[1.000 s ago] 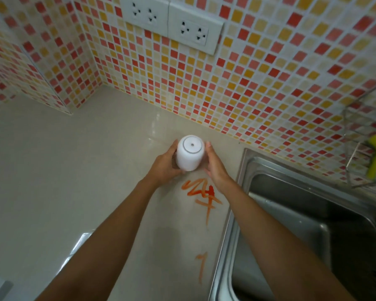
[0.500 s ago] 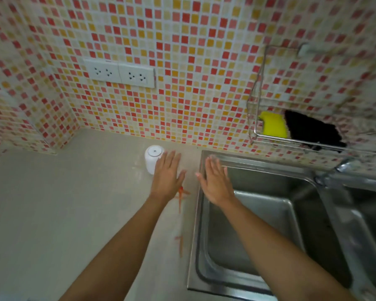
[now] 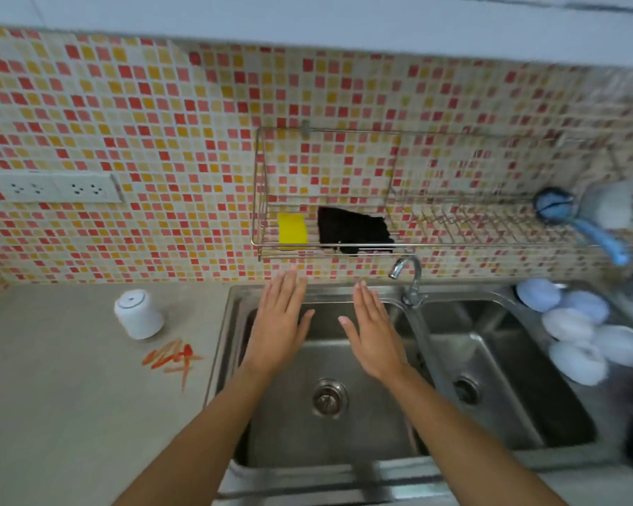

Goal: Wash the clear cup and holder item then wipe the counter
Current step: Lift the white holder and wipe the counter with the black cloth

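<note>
A white cup-shaped holder stands upside down on the beige counter, left of the sink. Red-orange smears mark the counter just in front of it. My left hand and my right hand hover flat over the left sink basin, fingers spread, holding nothing. Both hands point toward the wire rack on the tiled wall, where a yellow sponge and a black cloth rest. No clear cup is visible.
A tap stands between the two basins; the right basin is beside it. Several pale upturned bowls sit at the far right. A blue-handled brush hangs on the rack. Wall sockets are at left.
Both hands let go of the white holder, leaving it on the counter, and moved right over the left basin. The view swung right, bringing the rack, tap and second basin into sight.
</note>
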A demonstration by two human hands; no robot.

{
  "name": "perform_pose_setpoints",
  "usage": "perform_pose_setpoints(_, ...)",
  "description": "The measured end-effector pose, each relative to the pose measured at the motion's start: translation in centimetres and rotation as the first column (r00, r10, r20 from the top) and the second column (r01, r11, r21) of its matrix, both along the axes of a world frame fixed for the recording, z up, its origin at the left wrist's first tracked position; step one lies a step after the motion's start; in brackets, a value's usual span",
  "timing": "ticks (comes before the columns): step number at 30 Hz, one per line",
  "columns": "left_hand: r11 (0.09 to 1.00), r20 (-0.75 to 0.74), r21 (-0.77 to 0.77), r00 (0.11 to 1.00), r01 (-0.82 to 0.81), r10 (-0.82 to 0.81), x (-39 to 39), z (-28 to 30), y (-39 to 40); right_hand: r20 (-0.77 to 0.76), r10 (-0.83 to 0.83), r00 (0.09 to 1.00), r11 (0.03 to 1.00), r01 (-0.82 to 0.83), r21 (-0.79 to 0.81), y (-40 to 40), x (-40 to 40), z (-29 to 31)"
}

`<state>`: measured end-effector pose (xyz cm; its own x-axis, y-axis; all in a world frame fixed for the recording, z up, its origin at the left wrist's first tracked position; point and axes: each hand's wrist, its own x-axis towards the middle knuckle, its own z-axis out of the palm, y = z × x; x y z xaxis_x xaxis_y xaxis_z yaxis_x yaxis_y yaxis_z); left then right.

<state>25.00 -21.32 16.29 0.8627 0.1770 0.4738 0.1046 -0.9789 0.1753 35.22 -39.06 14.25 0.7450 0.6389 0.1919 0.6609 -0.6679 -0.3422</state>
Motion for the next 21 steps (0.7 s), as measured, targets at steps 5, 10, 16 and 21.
perform_pose_setpoints(5, 0.991, 0.027, 0.029, 0.991, -0.128, 0.127, 5.1, 4.3, -1.8, 0.134, 0.045, 0.990, 0.941, -0.087, 0.327, -0.7, 3.6, 6.9)
perform_pose_setpoints(10, 0.969, -0.132, 0.102, 0.963, -0.223, 0.236, 8.7, 7.4, -0.1, 0.209, 0.049, 0.977, 0.929, -0.122, 0.350, 2.5, 9.5, 12.5)
perform_pose_setpoints(16, 0.945, -0.197, 0.104, 0.924, -0.311, 0.326, 9.3, 5.8, 2.3, -0.190, 0.198, 0.962, 0.980, -0.199, 0.012, 6.6, 16.9, 12.3)
perform_pose_setpoints(21, 0.939, -0.159, 0.095, 0.926, -0.330, 0.342, 9.9, 5.4, 2.9, -0.389, 0.187, 0.902, 0.911, -0.308, -0.276, 8.4, 19.6, 11.4)
